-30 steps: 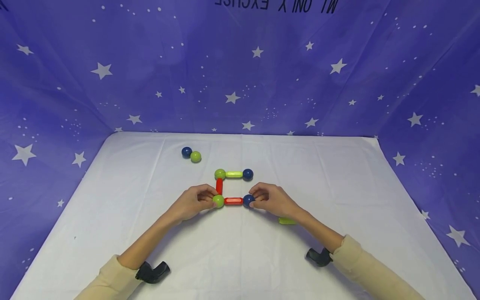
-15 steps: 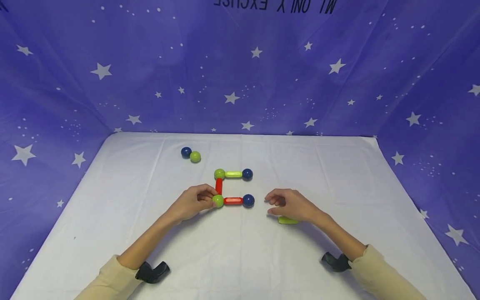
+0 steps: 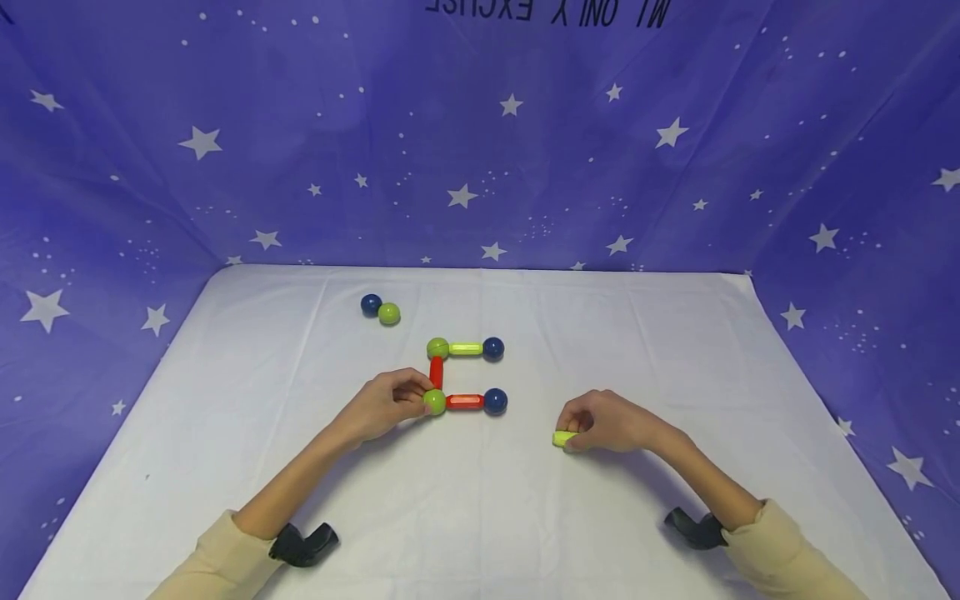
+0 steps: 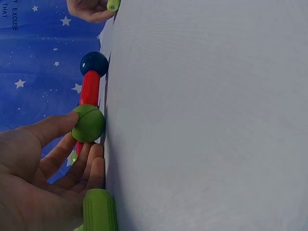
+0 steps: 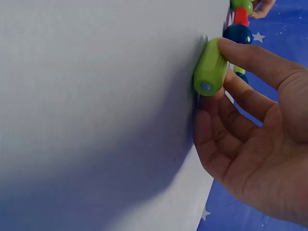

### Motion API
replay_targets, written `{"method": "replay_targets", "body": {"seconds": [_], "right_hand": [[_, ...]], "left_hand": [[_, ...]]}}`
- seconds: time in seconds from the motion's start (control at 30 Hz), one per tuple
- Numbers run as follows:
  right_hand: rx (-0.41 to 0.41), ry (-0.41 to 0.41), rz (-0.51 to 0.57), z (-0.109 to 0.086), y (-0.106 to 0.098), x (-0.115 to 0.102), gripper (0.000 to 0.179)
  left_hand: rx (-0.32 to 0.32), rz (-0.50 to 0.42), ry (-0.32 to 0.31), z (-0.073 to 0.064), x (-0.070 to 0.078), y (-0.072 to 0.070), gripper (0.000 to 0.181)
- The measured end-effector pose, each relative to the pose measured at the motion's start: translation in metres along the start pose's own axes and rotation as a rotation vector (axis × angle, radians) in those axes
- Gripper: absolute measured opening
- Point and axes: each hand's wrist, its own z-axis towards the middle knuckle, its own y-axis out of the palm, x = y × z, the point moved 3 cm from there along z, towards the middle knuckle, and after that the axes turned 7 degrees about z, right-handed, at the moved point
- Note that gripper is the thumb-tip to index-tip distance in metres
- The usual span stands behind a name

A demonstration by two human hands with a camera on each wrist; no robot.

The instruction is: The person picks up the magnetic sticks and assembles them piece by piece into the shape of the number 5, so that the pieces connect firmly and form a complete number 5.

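On the white table a C-shaped frame of balls and rods lies open to the right. My left hand [image 3: 386,406] pinches its near green ball [image 3: 435,402] between thumb and fingers. From that ball a red rod [image 3: 465,402] runs to a blue ball [image 3: 495,401], and another red rod [image 3: 437,372] leads to the far green ball [image 3: 438,348]. A yellow-green rod [image 3: 467,348] joins that one to the far blue ball [image 3: 492,348]. To the right, my right hand [image 3: 611,421] pinches a loose green rod [image 5: 211,67], its metal-tipped end showing in the right wrist view.
A spare blue ball [image 3: 371,305] and a spare green ball [image 3: 389,313] touch at the back left. Another green rod [image 4: 100,210] lies close to my left hand in the left wrist view. A star-patterned purple cloth [image 3: 480,150] walls the table's back and sides.
My right hand has let go of the near blue ball, moved right and toward me, and taken hold of the loose green rod. The left hand keeps its grip on the green ball.
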Motion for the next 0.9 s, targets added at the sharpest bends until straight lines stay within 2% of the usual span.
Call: {"method": "replay_targets", "body": {"seconds": [0.2, 0.57, 0.67, 0.9], "right_hand": [[0.042, 0.004, 0.078, 0.012, 0.013, 0.001, 0.009], [0.124, 0.12, 0.4, 0.034, 0.044, -0.011, 0.021], [0.153, 0.151, 0.43, 0.039, 0.049, -0.014, 0.021], [0.226, 0.238, 0.421, 0.051, 0.055, -0.02, 0.018]], "left_hand": [[0.001, -0.008, 0.009, 0.001, -0.002, 0.0, 0.022], [0.001, -0.019, -0.001, 0.001, -0.002, 0.001, 0.022], [0.003, -0.017, -0.005, 0.001, -0.001, 0.001, 0.022], [0.004, -0.016, -0.005, 0.0, 0.0, 0.0, 0.022]]}}
